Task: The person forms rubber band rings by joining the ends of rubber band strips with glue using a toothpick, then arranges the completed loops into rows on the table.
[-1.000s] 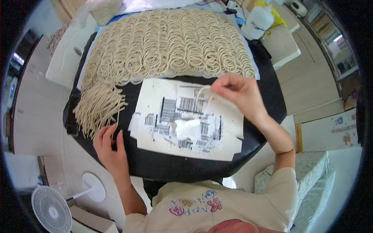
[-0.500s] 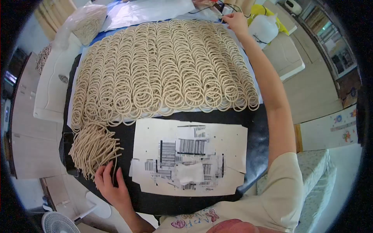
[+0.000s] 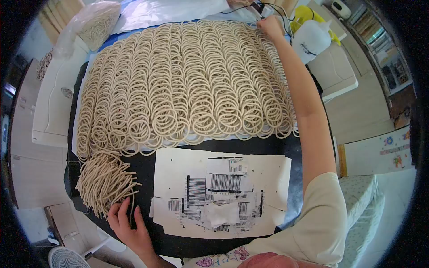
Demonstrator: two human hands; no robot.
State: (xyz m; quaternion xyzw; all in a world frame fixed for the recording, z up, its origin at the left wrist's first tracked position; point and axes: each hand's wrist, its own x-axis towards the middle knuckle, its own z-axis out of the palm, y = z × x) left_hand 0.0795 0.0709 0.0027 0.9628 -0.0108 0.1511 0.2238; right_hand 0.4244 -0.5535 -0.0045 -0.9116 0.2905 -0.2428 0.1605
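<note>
Cream rings (image 3: 178, 85) fill the upper middle of the frame, overlapping in long columns that run from near the top edge down past the centre. Watching from afar through the head camera, I see them spread over a black table (image 3: 201, 248). Below their left end, at the lower left, sits a heap of straight strands (image 3: 105, 183) of the same cream colour, its ends fanning out.

The left hand (image 3: 132, 228) is at the heap's lower edge, fingers curled; one strand runs down between fingers and thumb, but I cannot tell whether they pinch it. The right hand (image 3: 271, 27) is at the upper right, arm stretched up along the right side, fingertips bent together at the far end of the columns; I cannot tell what, if anything, they grip.

At lower centre I see a flat white board (image 3: 268, 192), with barcode labels (image 3: 225, 182) stuck across its middle. Beyond the right hand, at the upper right, are dark cords, a white jug (image 3: 310, 41) and something yellow (image 3: 301, 12). A clear bag (image 3: 96, 31) slumps at the upper left.
</note>
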